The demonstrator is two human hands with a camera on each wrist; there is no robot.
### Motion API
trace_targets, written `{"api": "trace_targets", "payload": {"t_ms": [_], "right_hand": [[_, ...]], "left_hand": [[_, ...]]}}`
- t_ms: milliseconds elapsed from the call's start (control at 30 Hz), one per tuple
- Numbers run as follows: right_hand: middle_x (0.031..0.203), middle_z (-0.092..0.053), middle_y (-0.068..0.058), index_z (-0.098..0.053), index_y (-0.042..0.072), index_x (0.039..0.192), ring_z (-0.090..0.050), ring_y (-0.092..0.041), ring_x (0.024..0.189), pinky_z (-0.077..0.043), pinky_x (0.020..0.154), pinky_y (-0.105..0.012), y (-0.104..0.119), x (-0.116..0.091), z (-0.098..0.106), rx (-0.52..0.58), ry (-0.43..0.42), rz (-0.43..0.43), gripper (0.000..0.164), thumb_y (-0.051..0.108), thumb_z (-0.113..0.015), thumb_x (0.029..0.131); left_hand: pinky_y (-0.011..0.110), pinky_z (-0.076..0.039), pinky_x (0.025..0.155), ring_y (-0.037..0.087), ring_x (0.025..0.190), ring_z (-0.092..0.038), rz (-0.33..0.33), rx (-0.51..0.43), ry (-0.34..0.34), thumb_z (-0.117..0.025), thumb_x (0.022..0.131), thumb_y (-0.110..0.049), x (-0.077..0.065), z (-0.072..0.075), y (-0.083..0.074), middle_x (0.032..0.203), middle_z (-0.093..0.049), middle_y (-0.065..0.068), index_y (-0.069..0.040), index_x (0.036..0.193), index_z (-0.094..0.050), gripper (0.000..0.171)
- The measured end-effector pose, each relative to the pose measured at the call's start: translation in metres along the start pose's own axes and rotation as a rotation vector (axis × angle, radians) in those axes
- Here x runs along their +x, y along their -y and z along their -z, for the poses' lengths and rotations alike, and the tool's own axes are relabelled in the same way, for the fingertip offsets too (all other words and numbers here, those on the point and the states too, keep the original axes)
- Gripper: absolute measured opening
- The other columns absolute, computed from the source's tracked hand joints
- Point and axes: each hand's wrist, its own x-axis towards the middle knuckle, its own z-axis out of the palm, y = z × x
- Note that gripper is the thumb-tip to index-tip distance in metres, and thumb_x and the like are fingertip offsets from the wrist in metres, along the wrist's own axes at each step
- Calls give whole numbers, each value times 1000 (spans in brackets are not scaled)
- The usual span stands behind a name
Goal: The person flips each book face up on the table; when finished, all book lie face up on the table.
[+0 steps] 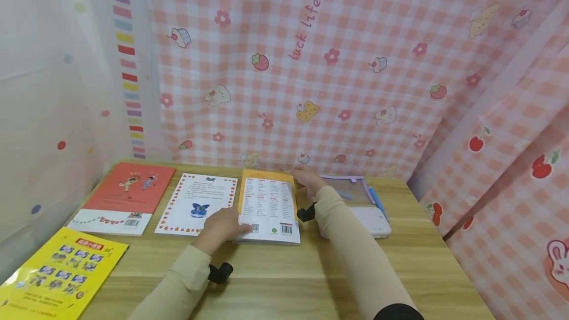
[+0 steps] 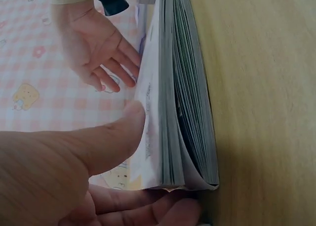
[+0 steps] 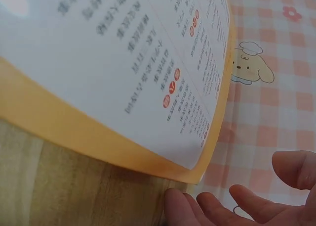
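Note:
A thick paperback book [image 1: 268, 206] with an orange border lies back cover up on the wooden table. My left hand [image 1: 226, 226] grips its near left corner. In the left wrist view, the thumb [image 2: 116, 137] lies on the cover and the fingers [image 2: 143, 206] curl by the book's side, partly hidden; the page edges [image 2: 190, 87] show slightly parted. My right hand [image 1: 309, 180] is at the far right corner, its fingers spread and loosely bent. In the right wrist view, fingertips [image 3: 177, 206] are close beside the orange corner; whether they touch it I cannot tell.
Left of the book lie a white leaf-bordered book [image 1: 178, 211], a red book [image 1: 133, 189] and a yellow book [image 1: 58, 270]. To the right are a purple-edged mesh pouch [image 1: 355, 189], a blue pen [image 1: 377, 198] and a white case [image 1: 366, 221]. A checked curtain [image 1: 284, 83] hangs behind.

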Motion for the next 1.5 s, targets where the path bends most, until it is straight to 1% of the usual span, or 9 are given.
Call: {"api": "trace_targets", "payload": {"t_ms": [133,300,467,633,733,933,1200,1333,1500], "right_hand": [[156,-39,-17,-39,5,153,-43,-35,137,-45,106,-50,2,3,-5,41,3,-32,55,29,-54,106],[158,-37,-15,-37,7,156,-43,-34,138,-45,104,-52,6,9,-11,63,27,-32,55,26,-51,107],[160,-36,-15,-38,5,155,-40,-34,140,-43,106,-54,6,15,-14,55,19,-26,54,24,-51,107],[156,-41,-15,-43,3,152,-45,-33,134,-45,102,-53,6,20,-14,18,5,-15,51,22,-53,106],[154,-43,-15,-44,3,151,-47,-32,130,-47,100,-51,8,22,-15,7,-12,-22,49,22,-52,106],[148,-46,-15,-46,0,147,-48,-32,127,-46,101,-50,12,25,-18,12,-52,-63,46,21,-50,107],[134,-53,-13,-55,-2,134,-50,-30,119,-45,102,-49,16,30,-18,12,-63,-88,37,17,-53,103],[139,-51,-14,-54,-3,137,-49,-31,125,-42,107,-50,13,29,-13,70,-55,-81,38,16,-52,104],[151,-42,-19,-42,-1,148,-43,-34,135,-38,112,-52,11,30,-8,102,-63,-106,43,14,-45,108]], "left_hand": [[32,-43,58,23,67,-54,-16,-5,-21,-79,88,-38,4,-2,-1,75,-57,8,-4,81,-58,41],[35,-47,65,23,70,-53,-20,-3,-7,-82,86,-32,11,-3,-4,77,-57,9,0,85,-58,39],[40,-53,74,25,76,-56,-3,23,-2,-83,86,-30,14,-6,-6,87,-61,15,6,100,-58,46],[43,-55,81,28,84,-60,31,16,-7,-82,86,-31,14,-9,-7,105,-66,25,13,125,-52,66],[44,-55,83,30,87,-61,44,-3,-9,-82,86,-30,14,-10,-9,111,-65,27,14,132,-47,73],[47,-55,85,34,93,-66,47,-15,-33,-82,86,-28,14,-14,-9,109,-66,27,13,129,-48,68],[46,-56,68,36,81,-68,73,63,-83,-82,85,-32,16,-22,-8,93,-68,22,8,117,-53,58],[47,-56,67,35,79,-68,96,93,-84,-80,86,-34,18,-25,-10,92,-67,22,6,116,-53,57],[47,-56,66,34,79,-68,104,96,-66,-79,87,-34,18,-26,-11,92,-67,22,6,118,-52,57]]}}
